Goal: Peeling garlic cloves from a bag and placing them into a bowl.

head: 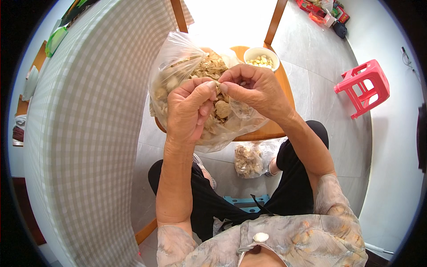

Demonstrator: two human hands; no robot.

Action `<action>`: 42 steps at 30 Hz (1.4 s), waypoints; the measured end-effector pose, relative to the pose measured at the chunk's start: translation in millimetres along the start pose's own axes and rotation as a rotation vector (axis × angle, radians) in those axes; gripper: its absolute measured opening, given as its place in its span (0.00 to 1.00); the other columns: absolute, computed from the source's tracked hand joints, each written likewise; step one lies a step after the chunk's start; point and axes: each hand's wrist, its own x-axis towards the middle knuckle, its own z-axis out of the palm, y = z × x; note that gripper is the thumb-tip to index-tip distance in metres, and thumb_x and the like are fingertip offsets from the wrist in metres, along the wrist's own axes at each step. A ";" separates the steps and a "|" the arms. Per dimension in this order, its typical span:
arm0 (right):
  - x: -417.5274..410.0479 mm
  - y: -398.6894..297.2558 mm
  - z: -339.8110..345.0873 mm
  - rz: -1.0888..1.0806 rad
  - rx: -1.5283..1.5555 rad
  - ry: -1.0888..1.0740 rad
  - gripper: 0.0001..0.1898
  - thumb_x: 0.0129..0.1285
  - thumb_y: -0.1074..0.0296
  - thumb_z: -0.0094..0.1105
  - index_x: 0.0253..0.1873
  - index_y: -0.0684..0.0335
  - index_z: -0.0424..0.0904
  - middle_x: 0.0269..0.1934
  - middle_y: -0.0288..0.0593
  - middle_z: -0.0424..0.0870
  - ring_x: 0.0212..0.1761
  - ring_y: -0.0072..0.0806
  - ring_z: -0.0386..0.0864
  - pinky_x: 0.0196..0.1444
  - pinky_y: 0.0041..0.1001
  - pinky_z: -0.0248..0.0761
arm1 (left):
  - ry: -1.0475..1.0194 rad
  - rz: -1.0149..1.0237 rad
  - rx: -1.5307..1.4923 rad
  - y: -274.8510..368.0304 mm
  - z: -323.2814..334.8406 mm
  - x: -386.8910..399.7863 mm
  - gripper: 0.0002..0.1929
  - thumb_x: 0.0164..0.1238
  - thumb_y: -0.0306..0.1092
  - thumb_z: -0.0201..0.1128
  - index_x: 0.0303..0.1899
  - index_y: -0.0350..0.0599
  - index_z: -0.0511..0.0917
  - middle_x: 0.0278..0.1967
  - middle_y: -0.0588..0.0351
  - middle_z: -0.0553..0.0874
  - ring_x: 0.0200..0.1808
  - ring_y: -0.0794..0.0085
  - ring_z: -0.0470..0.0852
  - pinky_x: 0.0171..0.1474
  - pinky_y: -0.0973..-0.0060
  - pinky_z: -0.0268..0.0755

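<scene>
Over an open clear plastic bag (pixel 180 50) of dry, papery husks (pixel 208 68), my two hands meet fingertip to fingertip. My left hand (pixel 195 103) pinches a small pale piece, perhaps a garlic clove (pixel 217 83), between thumb and forefinger. The thumb and forefinger of my right hand (pixel 255 88) grip the same piece from the other side; small pale bits show under its curled fingers. A round tan bulb (pixel 222 109) lies among the husks below. Just beyond my right hand, a white bowl (pixel 247 55) holds peeled pale cloves (pixel 262 61). Bag and bowl rest on a wooden chair seat (pixel 283 80).
A checked tablecloth (pixel 90 110) hangs at the left. Between my feet, another clear bag (pixel 248 160) of husks sits on the tiled floor. A pink plastic stool (pixel 365 86) stands at the right, with assorted packages (pixel 317 13) farther back. Something blue (pixel 247 203) shows beneath my legs.
</scene>
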 end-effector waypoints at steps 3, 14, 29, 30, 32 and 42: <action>-0.4 0.5 -1.7 -0.026 -0.045 0.009 0.08 0.64 0.69 0.63 0.43 0.66 0.82 0.30 0.27 0.79 0.28 0.07 0.70 0.29 0.09 0.64 | -0.003 0.012 0.058 -0.6 1.5 0.0 0.06 0.65 0.28 0.62 0.38 0.35 0.80 0.26 0.60 0.81 0.17 0.90 0.69 0.15 0.94 0.57; -2.9 -5.9 -7.6 -0.080 -0.239 -0.013 0.06 0.62 0.73 0.63 0.42 0.67 0.83 0.31 0.30 0.82 0.31 0.10 0.76 0.35 0.12 0.72 | 0.039 0.099 0.282 -2.7 5.3 -3.0 0.05 0.61 0.27 0.65 0.36 0.35 0.81 0.23 0.64 0.80 0.16 0.91 0.70 0.18 0.93 0.60; 0.9 -8.1 -18.8 0.084 0.046 -0.203 0.08 0.63 0.67 0.65 0.41 0.65 0.84 0.29 0.29 0.81 0.28 0.09 0.74 0.30 0.10 0.65 | -0.015 0.024 0.294 2.0 8.2 -7.0 0.03 0.61 0.26 0.63 0.32 0.37 0.80 0.19 0.68 0.76 0.14 0.92 0.66 0.15 0.91 0.55; 0.8 -7.5 -18.5 0.128 0.076 -0.197 0.09 0.63 0.66 0.65 0.42 0.65 0.84 0.28 0.29 0.81 0.28 0.09 0.73 0.29 0.11 0.64 | -0.008 0.019 0.242 1.3 7.9 -6.6 0.03 0.62 0.26 0.62 0.33 0.36 0.79 0.19 0.68 0.76 0.13 0.91 0.65 0.15 0.90 0.55; 0.5 -6.8 -16.1 0.172 0.107 -0.190 0.09 0.63 0.66 0.65 0.43 0.65 0.84 0.28 0.29 0.80 0.28 0.08 0.72 0.28 0.11 0.63 | 0.000 0.014 0.190 -0.5 7.6 -5.6 0.04 0.62 0.26 0.62 0.34 0.35 0.79 0.18 0.67 0.75 0.13 0.91 0.65 0.14 0.90 0.55; -2.7 -5.3 -5.2 -0.013 -0.106 -0.063 0.10 0.64 0.67 0.64 0.45 0.67 0.83 0.28 0.29 0.81 0.29 0.09 0.73 0.30 0.11 0.65 | 0.043 0.069 0.220 -2.1 7.1 -3.8 0.04 0.62 0.26 0.62 0.34 0.36 0.79 0.20 0.65 0.77 0.14 0.91 0.67 0.14 0.91 0.56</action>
